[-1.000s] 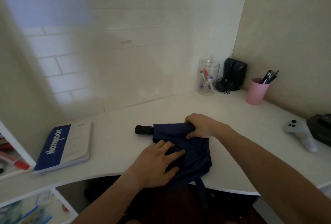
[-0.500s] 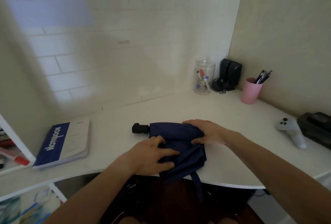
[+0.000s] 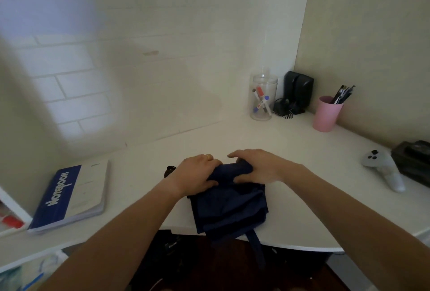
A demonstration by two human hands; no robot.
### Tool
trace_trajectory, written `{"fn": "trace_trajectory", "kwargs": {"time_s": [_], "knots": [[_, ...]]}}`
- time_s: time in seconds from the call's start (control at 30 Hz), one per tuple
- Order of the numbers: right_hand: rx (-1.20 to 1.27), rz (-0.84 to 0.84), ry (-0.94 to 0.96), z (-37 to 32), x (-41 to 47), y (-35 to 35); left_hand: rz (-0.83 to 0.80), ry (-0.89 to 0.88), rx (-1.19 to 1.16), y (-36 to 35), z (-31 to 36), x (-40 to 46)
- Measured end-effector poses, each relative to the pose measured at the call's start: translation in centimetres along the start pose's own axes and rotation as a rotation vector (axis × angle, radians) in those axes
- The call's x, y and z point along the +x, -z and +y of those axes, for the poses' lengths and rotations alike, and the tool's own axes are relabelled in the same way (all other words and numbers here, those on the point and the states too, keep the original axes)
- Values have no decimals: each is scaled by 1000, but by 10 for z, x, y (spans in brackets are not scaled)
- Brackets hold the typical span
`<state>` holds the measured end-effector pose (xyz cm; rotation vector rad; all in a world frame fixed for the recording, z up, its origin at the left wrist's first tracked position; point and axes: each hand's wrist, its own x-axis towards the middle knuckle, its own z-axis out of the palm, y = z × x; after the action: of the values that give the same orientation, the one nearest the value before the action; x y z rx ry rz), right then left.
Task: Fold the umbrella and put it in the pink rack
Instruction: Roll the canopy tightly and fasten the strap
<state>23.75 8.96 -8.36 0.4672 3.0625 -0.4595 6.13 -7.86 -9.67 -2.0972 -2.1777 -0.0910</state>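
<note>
A collapsed navy umbrella lies on the white desk near its front edge, its loose fabric spread toward me and its strap hanging over the edge. Only a bit of its black handle shows left of my left hand. My left hand grips the far left part of the fabric, fingers curled over it. My right hand grips the far right part, thumb pressed into the cloth. The two hands almost touch. A pink cup with pens stands at the back right.
A blue and white notebook lies at the left. A clear jar of markers and black speakers stand in the back corner. A white controller and a black box sit at the right. A shelf edge is at far left.
Both hands have moved up to the far edge of the umbrella and closed in on each other, bunching the fabric. My left hand now covers most of the black handle.
</note>
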Motion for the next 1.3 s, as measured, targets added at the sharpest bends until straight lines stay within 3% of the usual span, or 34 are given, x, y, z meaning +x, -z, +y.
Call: {"fn": "trace_trajectory", "kwargs": {"time_s": [0.13, 0.3, 0.4, 0.53, 0.6, 0.77, 0.97, 1.07, 1.3], "knots": [[-125, -76, 16, -5, 7, -6, 37, 41, -34, -4, -3, 2], [-177, 64, 77, 1, -1, -16, -24, 97, -158, -4, -9, 2], [-164, 11, 36, -6, 1, -7, -18, 66, -162, -5, -6, 1], [151, -167, -87, -8, 2, 20, 84, 23, -113, -6, 0, -3], [193, -190, -89, -4, 1, 25, 127, 1, -70, -8, 3, -4], [88, -43, -23, -5, -7, 11, 195, -49, 45, -12, 4, -6], [-195, 168, 129, -10, -21, -14, 20, 17, -239, -11, -7, -29], [-216, 212, 128, -9, -25, -22, 52, 24, -262, -13, -5, -34], [48, -24, -12, -3, -21, -9, 211, -42, -195, -25, 4, -44]]}}
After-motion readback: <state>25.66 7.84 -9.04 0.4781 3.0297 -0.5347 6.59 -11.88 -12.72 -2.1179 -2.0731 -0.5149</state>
